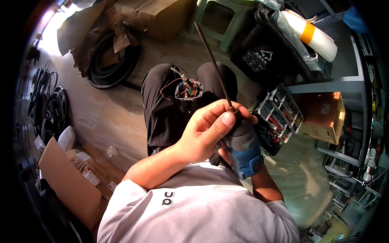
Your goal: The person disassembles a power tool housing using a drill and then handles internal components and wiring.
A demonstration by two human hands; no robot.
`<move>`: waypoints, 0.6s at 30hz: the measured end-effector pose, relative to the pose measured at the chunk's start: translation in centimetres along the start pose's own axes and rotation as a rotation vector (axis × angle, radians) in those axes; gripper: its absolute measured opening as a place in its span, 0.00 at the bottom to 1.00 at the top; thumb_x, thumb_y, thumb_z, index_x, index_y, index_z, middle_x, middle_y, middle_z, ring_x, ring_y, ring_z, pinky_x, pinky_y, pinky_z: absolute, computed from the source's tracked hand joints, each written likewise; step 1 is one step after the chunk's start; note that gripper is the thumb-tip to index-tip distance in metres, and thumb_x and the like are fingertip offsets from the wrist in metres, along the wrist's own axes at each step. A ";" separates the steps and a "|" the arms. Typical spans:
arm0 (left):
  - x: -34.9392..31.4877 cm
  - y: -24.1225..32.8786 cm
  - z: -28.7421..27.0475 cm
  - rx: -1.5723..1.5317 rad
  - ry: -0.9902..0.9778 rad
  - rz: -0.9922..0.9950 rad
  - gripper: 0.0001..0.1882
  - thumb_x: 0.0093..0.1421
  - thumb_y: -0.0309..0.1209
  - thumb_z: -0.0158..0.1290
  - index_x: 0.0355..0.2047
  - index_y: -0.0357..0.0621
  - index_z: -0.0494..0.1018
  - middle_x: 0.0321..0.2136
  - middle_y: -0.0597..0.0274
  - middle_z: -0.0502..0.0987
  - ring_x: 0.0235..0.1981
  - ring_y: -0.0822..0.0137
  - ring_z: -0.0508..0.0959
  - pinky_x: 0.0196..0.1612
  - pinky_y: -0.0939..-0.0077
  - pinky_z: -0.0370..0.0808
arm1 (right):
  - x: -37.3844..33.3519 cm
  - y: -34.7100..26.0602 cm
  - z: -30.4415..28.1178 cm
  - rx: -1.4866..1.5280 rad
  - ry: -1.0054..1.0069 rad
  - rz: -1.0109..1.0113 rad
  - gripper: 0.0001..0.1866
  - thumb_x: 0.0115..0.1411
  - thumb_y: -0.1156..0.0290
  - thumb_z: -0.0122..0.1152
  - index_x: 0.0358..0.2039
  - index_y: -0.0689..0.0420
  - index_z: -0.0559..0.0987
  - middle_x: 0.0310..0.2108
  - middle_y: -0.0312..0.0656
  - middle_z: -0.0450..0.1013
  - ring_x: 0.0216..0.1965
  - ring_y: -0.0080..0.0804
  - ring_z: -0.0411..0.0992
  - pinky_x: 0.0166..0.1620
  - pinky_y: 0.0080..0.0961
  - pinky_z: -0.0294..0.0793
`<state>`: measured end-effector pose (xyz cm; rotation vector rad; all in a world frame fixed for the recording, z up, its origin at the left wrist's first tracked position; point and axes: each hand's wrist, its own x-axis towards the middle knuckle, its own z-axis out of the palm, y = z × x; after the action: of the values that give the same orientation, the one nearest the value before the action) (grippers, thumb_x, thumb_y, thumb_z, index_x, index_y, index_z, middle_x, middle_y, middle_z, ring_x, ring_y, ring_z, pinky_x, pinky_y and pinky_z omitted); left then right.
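Note:
A blue and black hammer drill [243,148] stands tilted in front of my chest, its long, thin dark bit [213,60] pointing up and away. My left hand [208,127] is closed, thumb and fingers pinching the base of the bit at the chuck. Behind the drill body my right hand [224,156] grips it from below; most of those fingers are hidden. Between my knees sits an open housing [189,97] full of coloured wires, with a red wire and a grey cable sticking out of it.
To the right are a tool case [279,115], a black bin [259,56] and a wooden box [324,115]. A green stool [221,36], a large carton [152,18] and a coiled black hose [101,79] stand ahead. Cardboard [67,182] lies at the left.

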<state>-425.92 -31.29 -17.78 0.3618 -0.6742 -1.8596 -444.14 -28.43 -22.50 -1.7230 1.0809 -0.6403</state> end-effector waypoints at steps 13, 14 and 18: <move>-2.1 -3.9 -0.2 0.864 -0.157 -0.259 0.14 0.66 0.37 0.50 0.40 0.37 0.73 0.31 0.55 0.77 0.35 0.61 0.76 0.44 0.69 0.70 | 2.5 -3.8 -3.4 0.685 0.221 0.065 0.24 0.71 0.57 0.44 0.45 0.68 0.76 0.39 0.49 0.79 0.41 0.33 0.78 0.48 0.27 0.77; -2.2 -3.9 0.1 1.012 -0.168 -0.146 0.12 0.64 0.35 0.51 0.39 0.39 0.73 0.29 0.56 0.77 0.33 0.57 0.77 0.44 0.65 0.69 | 2.7 -4.1 -3.4 0.720 0.168 0.053 0.22 0.70 0.59 0.45 0.43 0.67 0.77 0.37 0.48 0.79 0.40 0.31 0.78 0.47 0.26 0.77; -3.0 -4.0 0.6 0.877 -0.154 -0.261 0.17 0.67 0.38 0.49 0.44 0.34 0.70 0.34 0.52 0.74 0.40 0.56 0.74 0.46 0.70 0.69 | 2.7 -4.7 -3.3 0.610 0.176 -0.090 0.18 0.69 0.63 0.49 0.37 0.66 0.79 0.31 0.45 0.79 0.37 0.30 0.79 0.42 0.24 0.79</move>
<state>-428.08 -27.28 -19.93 0.9052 -1.6067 -1.7489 -443.78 -31.66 -17.05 -1.2030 0.8109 -1.0693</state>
